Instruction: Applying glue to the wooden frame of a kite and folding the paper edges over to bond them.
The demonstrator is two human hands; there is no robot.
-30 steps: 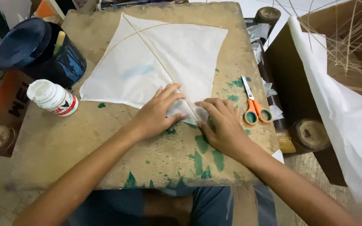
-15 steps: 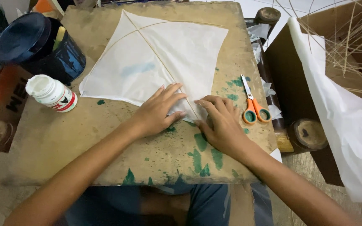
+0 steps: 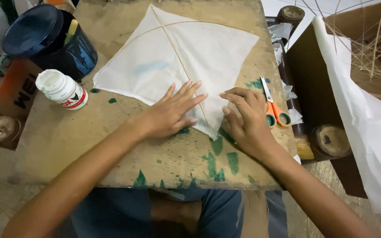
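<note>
My left hand (image 3: pixel 170 113) had slid farther up, flat and open along the spine of the white kite (image 3: pixel 177 57) mid-table, while my right hand (image 3: pixel 243 117) pressed its near corner, fingers curled, gripping nothing.

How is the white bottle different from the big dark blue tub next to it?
The white bottle is small and slim; the dark blue tub is much bigger and wider. The bottle lies tilted on the wooden board, while the tub stands at the board's corner. The bottle has a red label band; the tub is dark all over. Both sit left of the white paper kite.
</note>
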